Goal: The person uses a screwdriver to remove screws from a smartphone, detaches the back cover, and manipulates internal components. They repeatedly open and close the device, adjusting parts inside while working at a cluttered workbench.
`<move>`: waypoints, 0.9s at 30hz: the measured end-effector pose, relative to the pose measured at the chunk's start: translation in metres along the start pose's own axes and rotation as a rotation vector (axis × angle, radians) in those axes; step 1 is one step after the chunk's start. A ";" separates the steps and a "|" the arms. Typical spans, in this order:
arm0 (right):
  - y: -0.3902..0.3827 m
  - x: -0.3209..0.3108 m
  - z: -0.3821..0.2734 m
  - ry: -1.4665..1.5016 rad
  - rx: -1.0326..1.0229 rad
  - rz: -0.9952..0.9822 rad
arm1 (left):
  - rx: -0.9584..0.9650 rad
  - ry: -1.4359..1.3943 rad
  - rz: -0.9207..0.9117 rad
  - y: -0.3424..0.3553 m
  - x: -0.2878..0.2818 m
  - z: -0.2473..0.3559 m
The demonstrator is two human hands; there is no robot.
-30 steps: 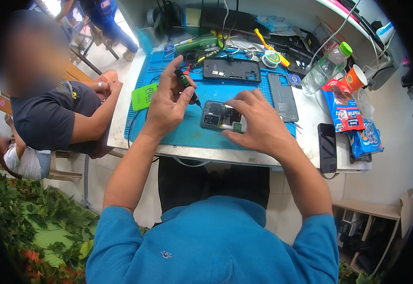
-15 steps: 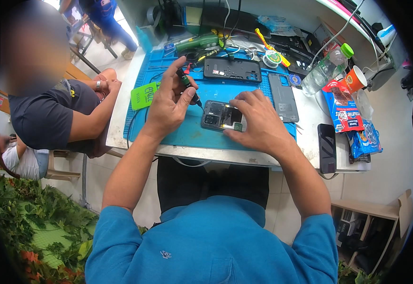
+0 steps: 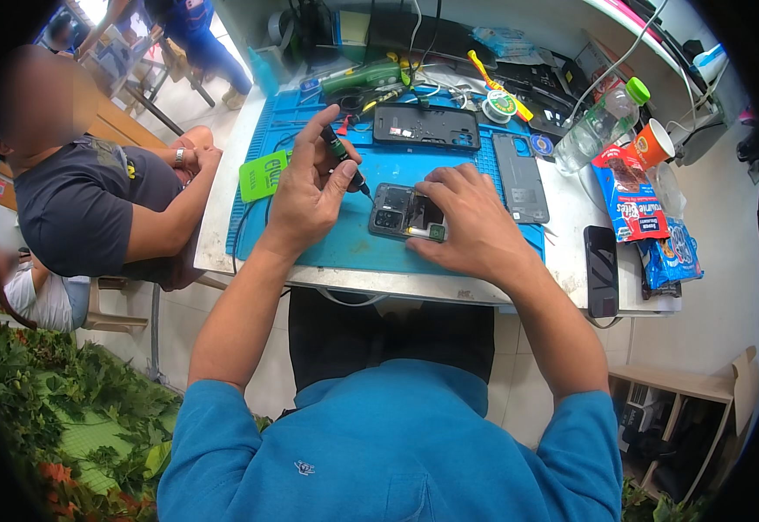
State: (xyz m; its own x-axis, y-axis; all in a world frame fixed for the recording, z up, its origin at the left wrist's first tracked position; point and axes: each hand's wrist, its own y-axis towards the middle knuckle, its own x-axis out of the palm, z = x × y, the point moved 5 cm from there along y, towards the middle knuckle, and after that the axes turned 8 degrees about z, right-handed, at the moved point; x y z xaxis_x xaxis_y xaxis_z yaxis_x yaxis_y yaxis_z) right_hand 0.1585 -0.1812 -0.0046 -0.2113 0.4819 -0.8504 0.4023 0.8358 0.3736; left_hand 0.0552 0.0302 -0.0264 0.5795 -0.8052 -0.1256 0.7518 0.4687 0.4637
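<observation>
My left hand is closed around a dark screwdriver with a green band. Its thin shaft slants down to the left edge of an opened smartphone, beside the camera block; whether the tip touches cannot be made out. The phone lies flat on a blue repair mat, its inner parts bare. My right hand grips the phone's right end, thumb at the near edge and fingers over the far side, hiding that end. Farther back lie a black phone frame and a grey back cover.
A green box sits left of my left hand. Tools, a solder spool and cables crowd the back. A bottle, paper cup, snack packs and black phone stand or lie right. A person sits left.
My right hand has shifted very slightly left over the phone. My left hand and the screwdriver stay almost still. The seated person's head has moved back to the left.
</observation>
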 end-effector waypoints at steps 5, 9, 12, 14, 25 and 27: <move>0.000 0.001 0.000 -0.003 0.017 -0.016 | 0.080 0.060 -0.033 -0.001 0.001 0.008; 0.000 0.001 0.001 -0.001 0.024 -0.026 | 0.297 0.227 -0.137 -0.002 0.005 0.024; -0.001 0.001 0.001 0.000 0.030 -0.028 | 0.400 0.311 -0.178 -0.001 0.006 0.039; -0.001 0.002 0.001 0.000 0.029 -0.027 | 0.393 0.250 -0.176 0.003 0.011 0.049; -0.003 0.001 0.002 0.006 0.036 -0.032 | 0.313 0.277 -0.083 0.005 0.003 0.045; -0.003 0.001 0.003 0.005 0.036 -0.032 | 0.322 0.200 -0.133 0.007 0.005 0.047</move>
State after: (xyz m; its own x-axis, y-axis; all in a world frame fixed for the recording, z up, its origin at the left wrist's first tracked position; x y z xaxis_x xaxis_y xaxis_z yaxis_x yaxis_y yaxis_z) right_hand 0.1593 -0.1843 -0.0073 -0.2286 0.4566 -0.8598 0.4269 0.8408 0.3329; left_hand 0.0484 0.0120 0.0174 0.5576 -0.7496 -0.3567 0.7057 0.2017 0.6792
